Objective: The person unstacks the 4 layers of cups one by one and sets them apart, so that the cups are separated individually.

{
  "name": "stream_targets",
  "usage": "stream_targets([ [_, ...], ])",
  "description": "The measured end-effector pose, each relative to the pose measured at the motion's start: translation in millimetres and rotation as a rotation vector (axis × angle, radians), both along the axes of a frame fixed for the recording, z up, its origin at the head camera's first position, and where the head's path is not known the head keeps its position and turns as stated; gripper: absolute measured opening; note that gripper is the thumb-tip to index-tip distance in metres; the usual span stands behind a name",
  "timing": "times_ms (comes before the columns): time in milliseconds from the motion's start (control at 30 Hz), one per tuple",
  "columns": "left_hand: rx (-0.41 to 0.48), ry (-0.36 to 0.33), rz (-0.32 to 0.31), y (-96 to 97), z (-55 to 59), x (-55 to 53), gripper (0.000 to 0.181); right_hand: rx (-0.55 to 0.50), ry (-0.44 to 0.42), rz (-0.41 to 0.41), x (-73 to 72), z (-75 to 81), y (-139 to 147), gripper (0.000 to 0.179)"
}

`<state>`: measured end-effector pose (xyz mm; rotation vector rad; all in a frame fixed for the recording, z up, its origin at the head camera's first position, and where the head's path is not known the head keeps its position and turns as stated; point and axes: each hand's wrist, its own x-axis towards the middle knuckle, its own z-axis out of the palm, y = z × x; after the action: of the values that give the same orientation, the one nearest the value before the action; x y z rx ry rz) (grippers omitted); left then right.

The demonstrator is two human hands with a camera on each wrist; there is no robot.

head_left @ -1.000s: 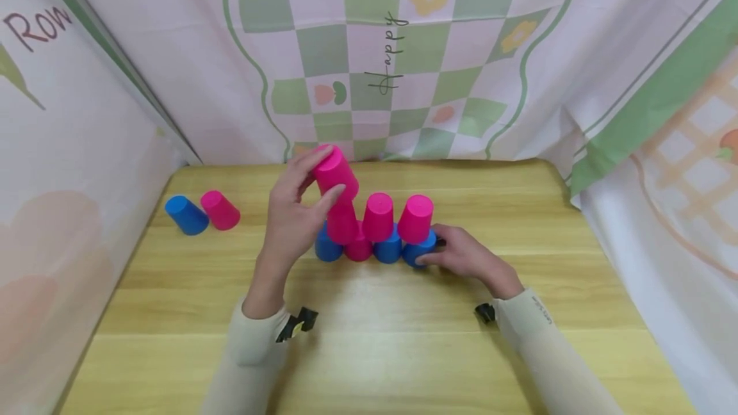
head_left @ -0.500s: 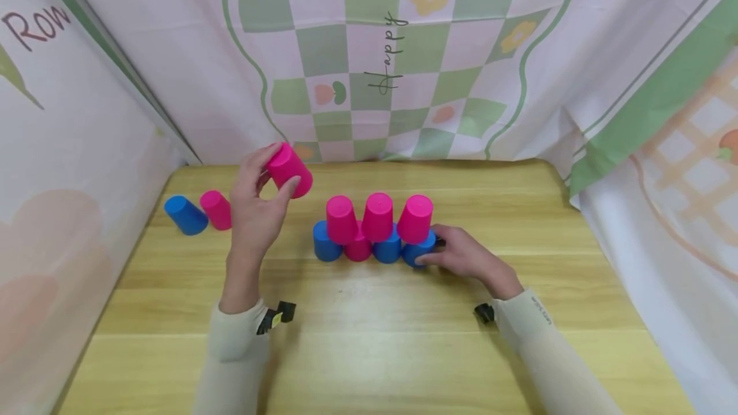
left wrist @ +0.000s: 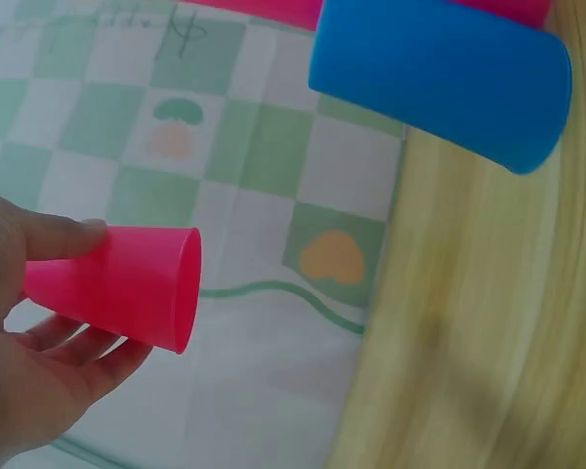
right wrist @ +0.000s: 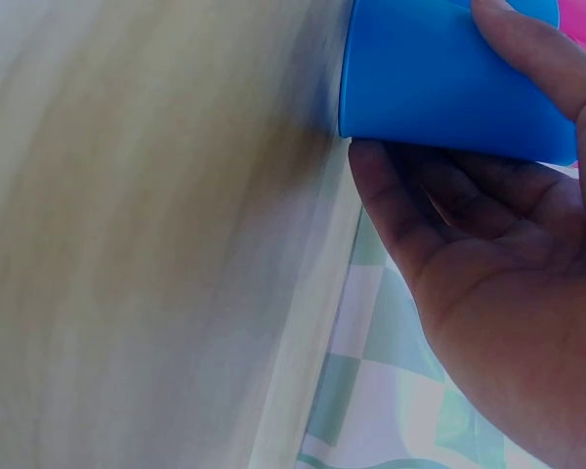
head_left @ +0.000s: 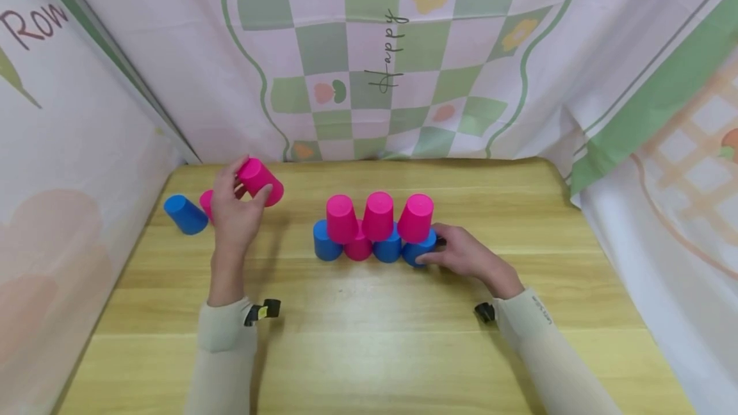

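Note:
In the head view my left hand (head_left: 237, 210) holds a pink cup (head_left: 261, 182) between thumb and fingers, tilted and above the table. The left wrist view shows the same pink cup (left wrist: 127, 283) with its rim facing away from the palm. My right hand (head_left: 464, 252) grips the blue cup (head_left: 419, 250) at the right end of the bottom row, thumb in front. That row also has a blue cup (head_left: 327, 242), a pink cup (head_left: 358, 245) and a blue cup (head_left: 387, 246). Three upside-down pink cups (head_left: 378, 216) stand on top, bridging the lower ones.
At the table's left stand a blue cup (head_left: 186, 215) and a pink cup (head_left: 206, 203), the latter partly hidden behind my left hand. A printed curtain (head_left: 369, 127) hangs along the back edge of the wooden table (head_left: 375, 351). More curtains close off both sides.
My left hand has carried the pink cup leftward from the top of the stack, towards the cups on the left, and lowered it somewhat. The right hand stays put on the blue cup.

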<state>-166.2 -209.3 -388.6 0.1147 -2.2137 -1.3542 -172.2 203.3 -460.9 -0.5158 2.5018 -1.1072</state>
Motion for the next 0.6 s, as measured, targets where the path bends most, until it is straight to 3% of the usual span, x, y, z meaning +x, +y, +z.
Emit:
stream_targets([
  [367, 0.071, -0.126, 0.072, -18.1, -22.1, -10.4, 0.063, 0.006, 0.013, 0.001, 1.0, 2.2, -1.2, 0.042],
  [600, 0.102, -0.272, 0.112, -27.2, -38.8, -17.6, 0.067, 0.004, 0.014, 0.010, 1.6, 3.6, -1.1, 0.041],
])
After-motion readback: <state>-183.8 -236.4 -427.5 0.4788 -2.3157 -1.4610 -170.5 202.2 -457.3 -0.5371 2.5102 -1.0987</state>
